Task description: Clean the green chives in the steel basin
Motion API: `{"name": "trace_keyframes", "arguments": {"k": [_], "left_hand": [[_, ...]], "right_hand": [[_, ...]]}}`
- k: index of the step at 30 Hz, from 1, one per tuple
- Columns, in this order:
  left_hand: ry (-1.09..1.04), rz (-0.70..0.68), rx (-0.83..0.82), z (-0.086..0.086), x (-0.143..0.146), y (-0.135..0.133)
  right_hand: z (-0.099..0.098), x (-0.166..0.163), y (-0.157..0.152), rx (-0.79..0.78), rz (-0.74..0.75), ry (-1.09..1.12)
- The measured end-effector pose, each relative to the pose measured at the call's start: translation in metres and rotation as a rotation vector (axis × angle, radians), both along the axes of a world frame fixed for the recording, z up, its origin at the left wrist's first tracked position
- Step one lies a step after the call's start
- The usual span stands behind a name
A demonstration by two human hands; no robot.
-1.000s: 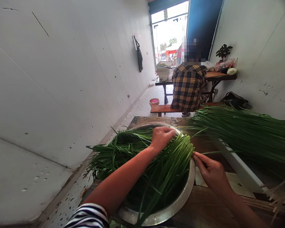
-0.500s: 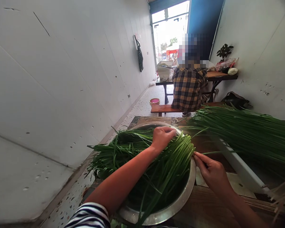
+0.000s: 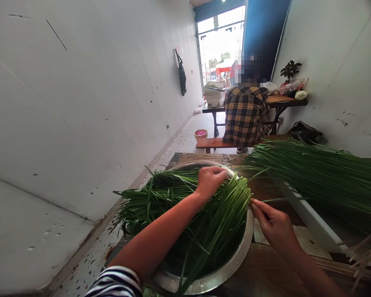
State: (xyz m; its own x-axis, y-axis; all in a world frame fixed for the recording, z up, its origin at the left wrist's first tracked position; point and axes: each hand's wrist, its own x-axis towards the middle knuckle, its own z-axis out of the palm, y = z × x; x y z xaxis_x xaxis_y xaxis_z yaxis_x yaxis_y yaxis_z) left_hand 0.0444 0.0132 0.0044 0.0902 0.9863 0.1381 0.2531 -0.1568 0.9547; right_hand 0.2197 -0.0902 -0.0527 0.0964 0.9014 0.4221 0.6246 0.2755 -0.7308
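Observation:
A wide metal basin holds a heap of garlic chives, their pale cut ends gathered toward the right rim and the dark leaves spilling over the left side. My left hand reaches across the heap, thumb and fingers pinched on chives by the pale ends near the far rim. At the right rim my right hand is closed in a pinch at the tips of the stalks. Exactly how many stalks each pinch grips is hidden.
More long chives lie to the right over a white tray. Ahead, a person in a plaid shirt sits on a wooden bench at a table. A white wall runs along the left.
Both hands keep almost the same place at the stalk ends. The whole view has shifted very slightly; the seated person's head and arms have moved a little.

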Motion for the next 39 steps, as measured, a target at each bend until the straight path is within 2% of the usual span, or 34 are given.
{"name": "trace_keyframes", "arguments": {"k": [39], "left_hand": [[0.037, 0.014, 0.029, 0.0024, 0.0021, -0.0046]], "right_hand": [[-0.0009, 0.0, -0.0016, 0.012, -0.005, -0.052]]}}
